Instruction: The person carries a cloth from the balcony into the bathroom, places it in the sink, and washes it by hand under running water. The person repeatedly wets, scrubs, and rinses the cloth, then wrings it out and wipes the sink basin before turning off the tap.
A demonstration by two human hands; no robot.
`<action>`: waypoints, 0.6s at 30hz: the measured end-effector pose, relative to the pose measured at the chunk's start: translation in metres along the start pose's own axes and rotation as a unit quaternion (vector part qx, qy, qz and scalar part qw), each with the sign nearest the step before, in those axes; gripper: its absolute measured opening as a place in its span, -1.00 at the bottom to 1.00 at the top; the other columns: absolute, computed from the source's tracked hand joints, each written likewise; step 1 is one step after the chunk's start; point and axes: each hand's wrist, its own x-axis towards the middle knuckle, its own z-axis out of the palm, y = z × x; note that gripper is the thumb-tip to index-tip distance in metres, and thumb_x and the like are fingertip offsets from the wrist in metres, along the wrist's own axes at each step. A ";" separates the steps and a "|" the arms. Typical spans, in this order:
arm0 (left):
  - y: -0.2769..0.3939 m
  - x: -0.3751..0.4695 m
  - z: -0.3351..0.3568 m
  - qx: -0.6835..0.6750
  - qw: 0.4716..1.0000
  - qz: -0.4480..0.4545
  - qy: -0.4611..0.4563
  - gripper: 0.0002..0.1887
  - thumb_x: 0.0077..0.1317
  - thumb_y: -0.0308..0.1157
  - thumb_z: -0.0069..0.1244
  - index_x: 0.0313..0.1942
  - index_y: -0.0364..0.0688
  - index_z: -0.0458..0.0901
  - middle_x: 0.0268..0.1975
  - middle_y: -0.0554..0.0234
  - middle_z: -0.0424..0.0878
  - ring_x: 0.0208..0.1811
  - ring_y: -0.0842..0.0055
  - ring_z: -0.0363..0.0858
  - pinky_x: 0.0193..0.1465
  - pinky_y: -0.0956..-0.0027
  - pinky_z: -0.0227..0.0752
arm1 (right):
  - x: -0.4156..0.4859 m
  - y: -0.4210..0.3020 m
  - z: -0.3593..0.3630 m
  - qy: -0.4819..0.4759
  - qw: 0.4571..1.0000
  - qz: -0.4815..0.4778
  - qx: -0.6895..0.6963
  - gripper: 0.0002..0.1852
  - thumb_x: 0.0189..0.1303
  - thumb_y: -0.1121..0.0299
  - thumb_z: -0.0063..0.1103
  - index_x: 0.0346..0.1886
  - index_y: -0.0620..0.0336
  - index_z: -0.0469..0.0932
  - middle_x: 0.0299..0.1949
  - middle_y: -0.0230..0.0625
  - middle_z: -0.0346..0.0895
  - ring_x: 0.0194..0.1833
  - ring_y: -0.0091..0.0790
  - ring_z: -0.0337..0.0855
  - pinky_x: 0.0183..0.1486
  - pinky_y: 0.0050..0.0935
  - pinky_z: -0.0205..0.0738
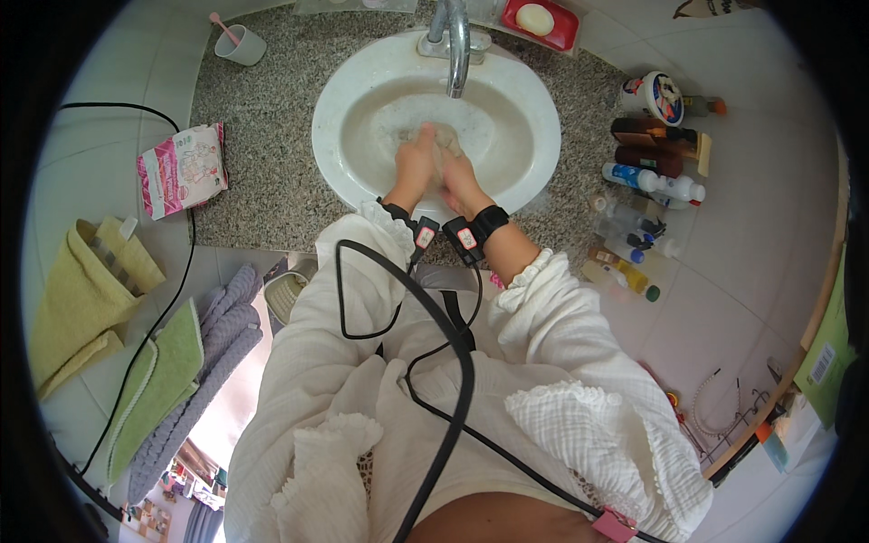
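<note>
Both hands are over the bowl of a white oval washbasin [327, 139]. Between them is a wet-looking, light beige cloth [447, 138], bunched up. My left hand [415, 164] presses on the cloth from the left, its thumb side uppermost. My right hand [463, 180] grips it from the right and below, with some fingers hidden. Whitish suds or water marks show in the bowl around the cloth. Above the far side of the basin hangs a chrome faucet spout [459, 61]; no stream of water is visible from it.
Speckled granite countertop [271, 149] surrounds the basin. A red soap dish [565, 28], a cup [252, 49] and a pink wipes pack [182, 171] stand around it. Several bottles [631, 175] line the right side. Towels [88, 278] hang left; a black cable [468, 380] crosses my front.
</note>
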 end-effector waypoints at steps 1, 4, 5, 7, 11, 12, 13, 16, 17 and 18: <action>0.001 0.001 -0.001 -0.077 0.996 -0.050 -0.017 -0.50 0.46 0.02 -0.14 -0.01 -0.29 0.63 -0.21 -0.22 0.68 -0.19 0.03 0.64 -0.05 0.21 0.47 | -0.001 0.000 0.000 0.022 0.999 -0.008 -0.030 -0.58 0.43 0.15 -0.01 0.24 0.16 0.39 0.04 -0.26 0.55 -0.01 -0.35 0.63 -0.07 -0.31 0.58; 0.007 -0.009 -0.005 -0.202 0.978 -0.016 -0.052 -0.53 0.41 -0.03 -0.07 0.05 -0.25 0.63 -0.03 -0.18 0.63 0.01 0.03 0.57 0.13 0.16 0.38 | -0.004 -0.003 -0.002 -0.001 0.998 -0.060 -0.005 -0.60 0.44 0.20 0.03 0.24 0.14 0.38 0.07 -0.28 0.54 0.03 -0.35 0.60 0.02 -0.31 0.56; 0.010 -0.017 -0.008 -0.227 0.972 0.028 -0.059 -0.55 0.39 -0.06 -0.03 0.07 -0.23 0.63 0.05 -0.18 0.60 0.10 0.02 0.53 0.20 0.13 0.34 | -0.005 -0.005 -0.002 -0.007 0.998 -0.045 0.041 -0.60 0.45 0.20 0.01 0.25 0.14 0.37 0.08 -0.27 0.54 0.03 -0.33 0.60 0.04 -0.30 0.57; 0.016 -0.037 -0.009 -0.051 0.980 0.189 0.046 -0.52 0.32 -0.11 0.06 0.16 -0.18 0.57 0.21 -0.20 0.43 0.25 -0.01 0.36 0.30 0.06 0.20 | -0.008 -0.013 -0.001 -0.021 0.991 -0.029 0.130 -0.60 0.46 0.21 -0.03 0.26 0.15 0.36 0.09 -0.25 0.54 0.04 -0.31 0.60 0.07 -0.27 0.57; 0.022 -0.063 -0.020 0.196 0.880 0.431 0.030 -0.43 0.27 -0.21 0.15 0.26 -0.15 0.45 0.33 -0.13 0.20 0.37 0.02 0.14 0.31 0.05 0.19 | -0.015 -0.026 0.002 -0.067 0.980 0.043 0.181 -0.60 0.51 0.13 -0.17 0.24 0.17 0.36 0.13 -0.25 0.51 0.08 -0.25 0.58 0.11 -0.28 0.54; 0.022 -0.068 -0.019 0.153 0.899 0.410 0.031 -0.45 0.25 -0.22 0.16 0.23 -0.15 0.47 0.29 -0.11 0.23 0.35 0.02 0.16 0.31 0.04 0.19 | -0.020 -0.027 0.002 -0.055 0.984 0.079 0.147 -0.58 0.53 0.10 -0.21 0.24 0.16 0.36 0.14 -0.25 0.50 0.10 -0.25 0.56 0.16 -0.26 0.52; 0.022 -0.069 -0.018 0.109 0.915 0.387 0.031 -0.47 0.23 -0.24 0.18 0.20 -0.14 0.48 0.25 -0.10 0.27 0.33 0.01 0.18 0.32 0.04 0.19 | -0.024 -0.028 0.002 -0.052 0.986 0.107 0.114 -0.57 0.54 0.07 -0.24 0.25 0.15 0.35 0.15 -0.25 0.49 0.12 -0.25 0.55 0.20 -0.24 0.49; 0.019 -0.061 -0.016 0.058 0.937 0.334 0.085 -0.55 0.14 -0.25 0.24 0.02 -0.15 0.57 0.11 -0.08 0.38 0.19 0.01 0.32 0.28 -0.02 0.21 | -0.040 -0.026 0.004 -0.131 0.971 0.117 0.164 -0.44 0.52 -0.09 -0.31 0.33 0.14 0.27 0.30 -0.19 0.35 0.28 -0.20 0.40 0.32 -0.12 0.36; 0.019 -0.056 -0.015 0.054 0.940 0.317 0.111 -0.58 0.10 -0.25 0.26 -0.05 -0.17 0.60 0.06 -0.08 0.43 0.13 0.01 0.37 0.26 -0.04 0.22 | -0.044 -0.026 0.004 -0.151 0.967 0.117 0.169 -0.41 0.51 -0.12 -0.31 0.34 0.13 0.25 0.31 -0.19 0.34 0.29 -0.19 0.39 0.33 -0.10 0.34; 0.018 -0.052 -0.016 0.047 0.946 0.306 0.097 -0.61 0.11 -0.27 0.26 -0.08 -0.19 0.59 0.03 -0.05 0.44 0.11 0.03 0.40 0.19 0.03 0.29 | -0.050 -0.025 0.005 -0.154 0.963 0.123 0.181 -0.39 0.50 -0.14 -0.31 0.36 0.11 0.23 0.32 -0.20 0.33 0.31 -0.19 0.38 0.34 -0.08 0.31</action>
